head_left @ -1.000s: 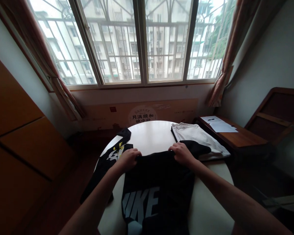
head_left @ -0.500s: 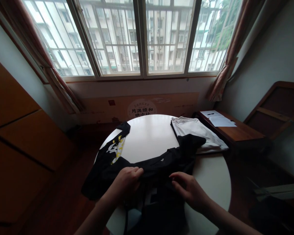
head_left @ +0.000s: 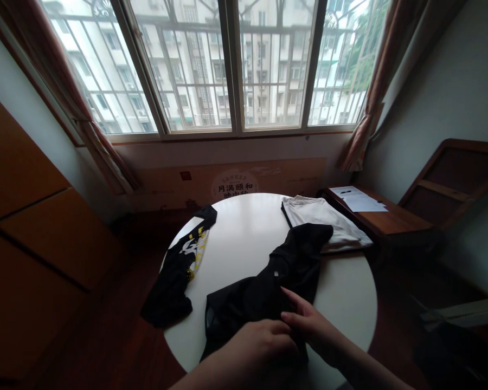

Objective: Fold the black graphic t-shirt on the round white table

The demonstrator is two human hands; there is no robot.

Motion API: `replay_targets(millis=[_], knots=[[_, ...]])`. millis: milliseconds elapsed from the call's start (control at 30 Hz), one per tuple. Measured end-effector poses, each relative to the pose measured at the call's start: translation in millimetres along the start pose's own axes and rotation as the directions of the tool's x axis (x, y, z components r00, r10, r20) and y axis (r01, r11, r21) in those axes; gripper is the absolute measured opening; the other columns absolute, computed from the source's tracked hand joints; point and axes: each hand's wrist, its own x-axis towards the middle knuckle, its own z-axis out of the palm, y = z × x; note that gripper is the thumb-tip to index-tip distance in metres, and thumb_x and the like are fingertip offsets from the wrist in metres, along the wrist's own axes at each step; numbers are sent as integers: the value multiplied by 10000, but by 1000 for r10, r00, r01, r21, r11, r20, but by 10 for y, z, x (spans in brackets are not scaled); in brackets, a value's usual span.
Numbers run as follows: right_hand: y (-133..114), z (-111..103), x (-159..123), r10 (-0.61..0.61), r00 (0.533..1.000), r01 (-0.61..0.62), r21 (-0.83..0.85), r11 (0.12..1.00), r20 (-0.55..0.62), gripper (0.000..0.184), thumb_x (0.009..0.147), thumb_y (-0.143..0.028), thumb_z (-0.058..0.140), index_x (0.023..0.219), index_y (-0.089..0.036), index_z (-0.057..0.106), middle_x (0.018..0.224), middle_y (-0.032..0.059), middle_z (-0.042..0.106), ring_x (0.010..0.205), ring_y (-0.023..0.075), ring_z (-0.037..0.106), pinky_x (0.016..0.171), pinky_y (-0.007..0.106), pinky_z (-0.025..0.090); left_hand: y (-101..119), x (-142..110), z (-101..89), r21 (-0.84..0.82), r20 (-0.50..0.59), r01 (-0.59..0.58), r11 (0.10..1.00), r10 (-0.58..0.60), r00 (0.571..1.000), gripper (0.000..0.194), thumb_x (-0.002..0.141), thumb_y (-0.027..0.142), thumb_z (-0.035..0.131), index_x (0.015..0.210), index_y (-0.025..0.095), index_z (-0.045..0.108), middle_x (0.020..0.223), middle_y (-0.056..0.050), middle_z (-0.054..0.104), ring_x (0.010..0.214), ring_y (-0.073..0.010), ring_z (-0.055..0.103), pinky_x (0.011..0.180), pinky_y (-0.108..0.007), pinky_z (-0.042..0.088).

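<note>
A round white surface (head_left: 248, 233) stands before a barred window (head_left: 235, 70), daylight laying a soft glare across its far half. Tied-back curtains (head_left: 93, 135) hang at both sides, a printed panel (head_left: 296, 173) with Chinese characters runs along the wall below, orange-brown cabinet doors (head_left: 28, 260) stand at the left, and papers (head_left: 360, 200) lie on a dark wooden stand (head_left: 406, 221) at the right, near a leaning brown wooden frame (head_left: 443, 187).

The black garment (head_left: 244, 303) lies on the near part of the surface, its thin, matt cloth bunched and creased, one end reaching up over the folded white cloth (head_left: 321, 214), which lies flat with dark fabric along its edge. A small pale mark shows on the black cloth, just beyond the right hand (head_left: 299, 307). By the left rim lies a black shirt (head_left: 168, 298) with a white and yellow print, part of it over the edge.

The right hand is at the garment, thumb and forefinger parted. The left hand (head_left: 264, 341) is curled over the garment's near part; its fingertips are hidden, so I cannot tell whether they pinch cloth. The garment's near end sinks into shadow behind the left hand, and the bottom of the view cuts off both forearms
</note>
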Motion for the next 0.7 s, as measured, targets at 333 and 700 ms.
replay_targets(millis=[333,700], knots=[[-851,-780,1064,-409,858,418,-885,203,312,525,834,-71,471,1305,-203,663,1254,115,686,1161,255,632,1034,424,487,-132,90,0,236,-203,631,739,-597,776,534,841,681,527,813,190,736,879,-182,741,848,-357,711,737,-435,515],[-966,-862,1880,110,877,475,-878,-62,467,369,658,-126,677,1003,-232,752,1106,71,717,1121,286,614,1116,537,323,-186,278,341,186,-160,607,773,-585,795,564,821,604,584,1136,147,685,1163,-239,667,1126,-436,574,923,-574,462]])
